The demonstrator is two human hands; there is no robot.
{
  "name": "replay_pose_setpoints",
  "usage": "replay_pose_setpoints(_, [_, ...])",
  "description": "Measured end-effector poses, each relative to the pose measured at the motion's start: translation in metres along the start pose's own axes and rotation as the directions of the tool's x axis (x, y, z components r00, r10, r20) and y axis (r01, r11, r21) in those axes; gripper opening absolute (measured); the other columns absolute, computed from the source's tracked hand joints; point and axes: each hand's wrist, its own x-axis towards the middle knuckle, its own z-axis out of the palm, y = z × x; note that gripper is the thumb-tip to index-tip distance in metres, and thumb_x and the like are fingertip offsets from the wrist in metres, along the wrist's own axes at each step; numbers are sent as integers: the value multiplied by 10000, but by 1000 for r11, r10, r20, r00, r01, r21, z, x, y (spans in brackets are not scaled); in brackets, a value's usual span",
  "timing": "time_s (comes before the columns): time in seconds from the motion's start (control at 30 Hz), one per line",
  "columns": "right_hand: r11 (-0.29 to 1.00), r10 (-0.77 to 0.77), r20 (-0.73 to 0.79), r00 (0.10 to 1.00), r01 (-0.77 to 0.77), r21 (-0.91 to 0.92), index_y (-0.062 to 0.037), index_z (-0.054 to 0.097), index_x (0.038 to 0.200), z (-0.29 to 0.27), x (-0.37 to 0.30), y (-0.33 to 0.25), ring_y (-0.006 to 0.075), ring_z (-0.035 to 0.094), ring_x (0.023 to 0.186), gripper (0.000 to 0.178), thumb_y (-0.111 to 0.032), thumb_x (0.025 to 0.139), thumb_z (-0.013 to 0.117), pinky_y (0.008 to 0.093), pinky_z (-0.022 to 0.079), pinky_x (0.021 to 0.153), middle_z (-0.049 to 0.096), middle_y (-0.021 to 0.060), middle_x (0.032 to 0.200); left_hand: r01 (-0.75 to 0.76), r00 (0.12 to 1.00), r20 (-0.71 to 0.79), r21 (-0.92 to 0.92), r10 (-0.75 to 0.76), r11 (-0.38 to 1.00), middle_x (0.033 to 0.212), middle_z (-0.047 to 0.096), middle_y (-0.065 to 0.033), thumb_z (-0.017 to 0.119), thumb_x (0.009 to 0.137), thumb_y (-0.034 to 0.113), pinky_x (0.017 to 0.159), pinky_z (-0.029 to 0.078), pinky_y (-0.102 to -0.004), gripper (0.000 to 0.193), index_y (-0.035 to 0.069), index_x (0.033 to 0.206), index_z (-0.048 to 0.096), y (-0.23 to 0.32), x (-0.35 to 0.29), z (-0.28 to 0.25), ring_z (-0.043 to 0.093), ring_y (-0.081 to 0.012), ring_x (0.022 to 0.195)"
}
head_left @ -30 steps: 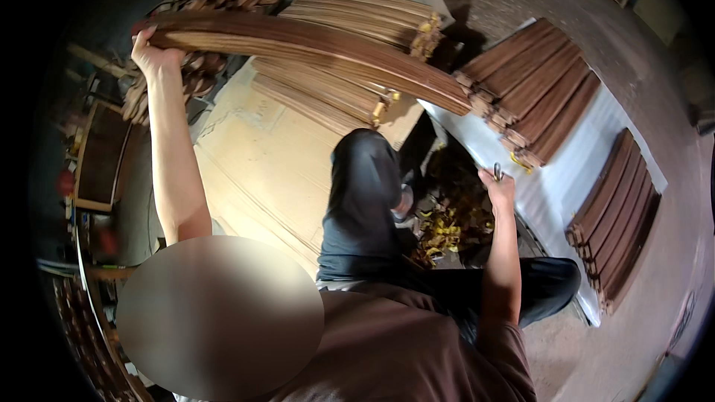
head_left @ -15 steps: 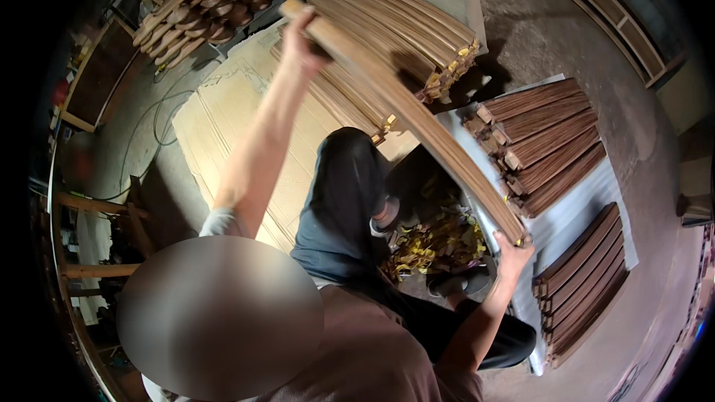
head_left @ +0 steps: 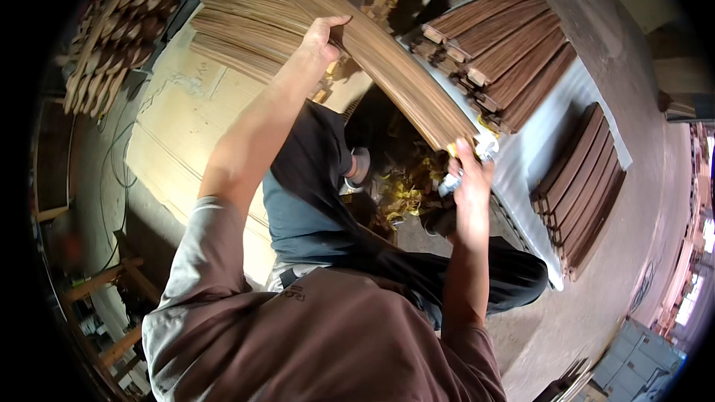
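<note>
A long, slightly curved wooden slat [head_left: 387,59] with brown streaked grain slopes from upper left to lower right in front of me. My left hand [head_left: 326,39] is closed around its near edge, well short of the far end. At the near end, my right hand [head_left: 473,173] is closed on a small tool [head_left: 488,146] with a shiny, whitish head and a bluish part below the fingers; its exact kind cannot be made out. The tool's head is close beside the slat's end, and whether it touches is unclear. Yellow tape-like bits [head_left: 452,149] show at that end.
More slats [head_left: 253,18] are stacked on cardboard [head_left: 167,141] at upper left. Dark slats [head_left: 514,37] and a smaller curved group [head_left: 588,186] rest on a pale sheet [head_left: 547,123] at right. Yellow scraps [head_left: 402,197] litter the floor between my legs. Shaped wooden pieces [head_left: 123,30] are piled far left.
My left hand has shifted from the slat's far end toward its middle. My right hand, earlier gripping the near end, now has a small tool beside it. The whole view has turned.
</note>
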Motion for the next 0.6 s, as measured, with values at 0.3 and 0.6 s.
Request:
replay_pose_setpoints(0.3, [999, -49, 55, 997, 50, -18, 15, 623, 1014, 67, 18, 1, 114, 533, 536, 241, -189, 941, 730, 232, 368, 445, 673, 100, 822, 180, 981, 97, -127, -168, 975, 1186, 650, -161, 723, 831, 89, 1073, 442, -505, 356, -18, 1149, 606, -50, -72, 50, 587, -316, 1166])
replay_pose_setpoints(0.6, [973, -222, -41, 974, 218, -80, 13, 645, 841, 44, -13, 13, 115, 486, 534, 130, 90, 846, 541, 226, 340, 489, 676, 150, 793, 220, 976, 72, -315, -208, 923, 1171, 650, -136, 751, 772, 161, 1068, 427, -527, 406, -5, 1124, 638, -69, -113, 39, 594, -309, 1119])
